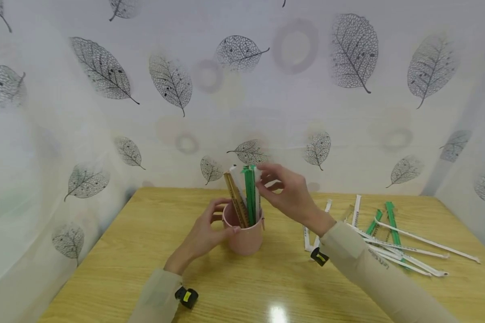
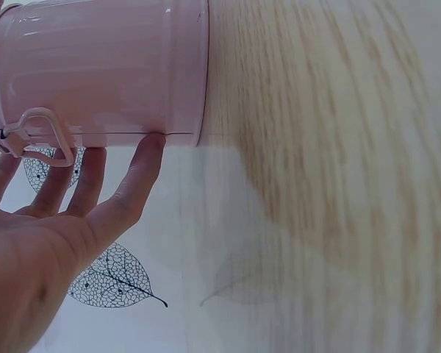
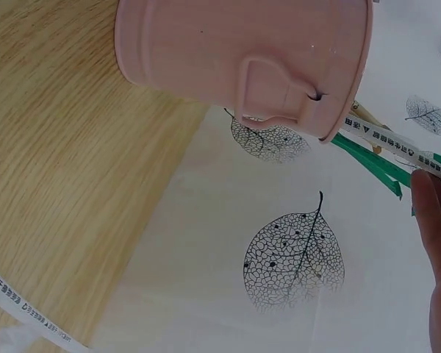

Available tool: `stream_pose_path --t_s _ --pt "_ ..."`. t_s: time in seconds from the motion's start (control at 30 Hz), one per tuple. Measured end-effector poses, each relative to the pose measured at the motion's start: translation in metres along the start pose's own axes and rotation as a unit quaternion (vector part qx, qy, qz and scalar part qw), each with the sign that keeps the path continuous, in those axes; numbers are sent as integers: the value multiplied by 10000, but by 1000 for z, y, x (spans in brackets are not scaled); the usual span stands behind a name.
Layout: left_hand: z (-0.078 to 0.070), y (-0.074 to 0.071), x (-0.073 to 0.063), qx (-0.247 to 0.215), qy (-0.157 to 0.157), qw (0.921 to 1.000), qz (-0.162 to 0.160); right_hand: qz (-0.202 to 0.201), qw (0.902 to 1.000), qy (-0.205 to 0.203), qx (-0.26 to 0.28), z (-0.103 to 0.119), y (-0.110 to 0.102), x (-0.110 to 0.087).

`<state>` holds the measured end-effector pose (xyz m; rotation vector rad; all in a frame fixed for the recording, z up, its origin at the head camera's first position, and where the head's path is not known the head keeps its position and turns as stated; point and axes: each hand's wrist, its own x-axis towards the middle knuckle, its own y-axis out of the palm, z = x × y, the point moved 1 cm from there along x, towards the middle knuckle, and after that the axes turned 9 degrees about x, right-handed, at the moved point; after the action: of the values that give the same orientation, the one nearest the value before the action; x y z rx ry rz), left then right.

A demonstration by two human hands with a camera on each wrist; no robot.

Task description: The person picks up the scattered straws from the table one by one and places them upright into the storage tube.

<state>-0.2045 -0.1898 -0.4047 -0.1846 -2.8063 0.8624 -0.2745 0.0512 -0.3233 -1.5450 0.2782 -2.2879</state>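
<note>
A small pink bucket [image 1: 245, 242] with side handles [image 3: 268, 88] stands upright on the table. My left hand [image 1: 204, 235] grips its left side, with the thumb at the front rim and the fingers [image 2: 136, 184] against the wall. Paper-wrapped straws lean inside: brown ones [image 1: 237, 202], green ones [image 1: 249, 193] and a white one [image 1: 234, 172]. At the bucket's right, my right hand [image 1: 288, 190] pinches the upper part of another white wrapped straw [image 3: 389, 141], whose lower end is inside the bucket.
A loose pile of wrapped straws, white [image 1: 412, 238], green [image 1: 392, 222] and a few brown, lies on the wooden table [image 1: 117, 269] at the right, partly under the right forearm. A leaf-patterned curtain [image 1: 258, 112] hangs behind the table and at its sides.
</note>
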Motion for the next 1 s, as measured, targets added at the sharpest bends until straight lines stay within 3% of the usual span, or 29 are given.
stream_pose_path --t_s 0.37,0.67,0.9,1.0 --pt "2 1 1 -56 -20 10000 24 207 9986 471 77 -5 4 -21" --pt "1 0 1 -27 -22 10000 -17 270 9983 525 -21 -5 1 -22" --pt "1 0 1 -1 -6 10000 3 332 9979 481 -281 -7 -15 -28" --pt "0 0 0 11 -8 10000 17 533 9962 503 -476 -7 -29 -32"
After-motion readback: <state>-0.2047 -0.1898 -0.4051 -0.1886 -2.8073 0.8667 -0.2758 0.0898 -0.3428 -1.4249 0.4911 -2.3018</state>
